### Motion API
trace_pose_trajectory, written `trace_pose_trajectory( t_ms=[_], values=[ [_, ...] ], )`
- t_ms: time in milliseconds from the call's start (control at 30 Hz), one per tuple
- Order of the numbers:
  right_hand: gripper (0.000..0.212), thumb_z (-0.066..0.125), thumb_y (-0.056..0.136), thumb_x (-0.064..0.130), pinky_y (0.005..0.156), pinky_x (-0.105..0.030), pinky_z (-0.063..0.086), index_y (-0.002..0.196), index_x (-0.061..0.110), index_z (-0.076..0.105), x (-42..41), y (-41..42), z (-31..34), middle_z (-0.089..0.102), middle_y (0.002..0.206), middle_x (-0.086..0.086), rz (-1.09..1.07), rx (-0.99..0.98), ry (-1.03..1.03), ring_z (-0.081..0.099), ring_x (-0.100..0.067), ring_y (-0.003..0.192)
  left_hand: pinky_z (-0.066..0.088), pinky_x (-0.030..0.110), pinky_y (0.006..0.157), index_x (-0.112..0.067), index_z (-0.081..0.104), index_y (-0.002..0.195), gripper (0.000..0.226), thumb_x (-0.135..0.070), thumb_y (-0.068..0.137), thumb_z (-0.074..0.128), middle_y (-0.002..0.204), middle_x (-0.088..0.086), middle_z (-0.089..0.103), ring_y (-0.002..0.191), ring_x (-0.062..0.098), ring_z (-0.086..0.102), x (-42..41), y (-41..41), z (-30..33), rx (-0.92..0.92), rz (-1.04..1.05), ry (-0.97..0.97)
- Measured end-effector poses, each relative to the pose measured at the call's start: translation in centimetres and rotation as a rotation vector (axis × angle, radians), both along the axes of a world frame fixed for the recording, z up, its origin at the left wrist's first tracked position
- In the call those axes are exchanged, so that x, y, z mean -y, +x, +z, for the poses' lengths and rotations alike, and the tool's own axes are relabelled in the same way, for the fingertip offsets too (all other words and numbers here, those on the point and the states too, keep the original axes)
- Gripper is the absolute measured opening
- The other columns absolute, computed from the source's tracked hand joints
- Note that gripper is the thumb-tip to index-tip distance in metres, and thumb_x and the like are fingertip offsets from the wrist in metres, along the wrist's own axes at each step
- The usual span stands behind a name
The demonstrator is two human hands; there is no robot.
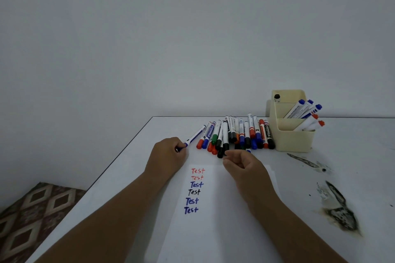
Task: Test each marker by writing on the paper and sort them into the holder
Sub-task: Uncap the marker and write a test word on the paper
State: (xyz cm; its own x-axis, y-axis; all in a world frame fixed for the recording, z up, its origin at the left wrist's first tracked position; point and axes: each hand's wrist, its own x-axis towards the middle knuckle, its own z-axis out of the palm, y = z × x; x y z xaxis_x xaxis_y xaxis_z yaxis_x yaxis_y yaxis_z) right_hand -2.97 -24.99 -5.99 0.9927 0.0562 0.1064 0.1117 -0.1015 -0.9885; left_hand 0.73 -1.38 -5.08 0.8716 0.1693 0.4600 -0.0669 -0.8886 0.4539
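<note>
My left hand (168,153) grips the capped end of a blue marker (195,135), whose white barrel points up and right toward the pile. A pile of several red, blue, green and black markers (235,134) lies side by side at the far edge of the paper. My right hand (241,164) hovers just in front of the pile with its fingers curled, fingertips close to a black cap (221,152). Whether it holds anything is hidden. The white paper (213,220) carries several "Test" words in red, blue and black. The cream holder (292,141) holds blue, red and black markers in separate compartments.
The white table (128,188) has dark burn-like stains (339,209) at the right. Its left edge runs diagonally, with a patterned rug (32,215) on the floor beyond. A plain wall stands behind the table.
</note>
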Motion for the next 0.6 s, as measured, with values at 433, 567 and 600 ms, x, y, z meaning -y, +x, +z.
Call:
trace_pose_trajectory(
  t_ms=[433,567,600],
  values=[
    [0.056,0.07,0.093,0.041,0.074,-0.038,0.061,0.139,0.019,0.048,0.2,-0.1,1.3,0.072,0.088,-0.007,-0.149,-0.132,0.291,0.07,-0.022,0.079,0.05,0.02,0.056,-0.028,0.075,0.091,0.016,-0.013,0.087,0.077,0.079,-0.003,0.07,0.058,0.006,0.06,5.4,-6.6,2.2,-0.132,-0.34,-0.502],
    [0.026,0.066,0.096,0.037,0.067,-0.036,0.057,0.107,0.013,0.067,0.5,-0.6,1.4,0.068,0.074,-0.006,-0.142,-0.086,0.329,0.064,-0.021,0.069,0.049,0.012,0.065,-0.036,0.067,0.117,0.028,-0.019,0.095,0.066,0.102,-0.016,0.068,0.084,0.005,0.064,6.7,-6.8,2.1,-0.186,-0.38,-0.327],
    [0.024,0.068,0.095,0.036,0.067,-0.037,0.058,0.101,0.013,0.067,0.6,-0.8,1.5,0.068,0.073,-0.006,-0.136,-0.079,0.334,0.065,-0.022,0.069,0.045,0.009,0.07,-0.036,0.063,0.125,0.03,-0.024,0.097,0.063,0.109,-0.018,0.064,0.092,0.003,0.062,7.1,-6.8,2.1,-0.201,-0.378,-0.269]
  ],
)
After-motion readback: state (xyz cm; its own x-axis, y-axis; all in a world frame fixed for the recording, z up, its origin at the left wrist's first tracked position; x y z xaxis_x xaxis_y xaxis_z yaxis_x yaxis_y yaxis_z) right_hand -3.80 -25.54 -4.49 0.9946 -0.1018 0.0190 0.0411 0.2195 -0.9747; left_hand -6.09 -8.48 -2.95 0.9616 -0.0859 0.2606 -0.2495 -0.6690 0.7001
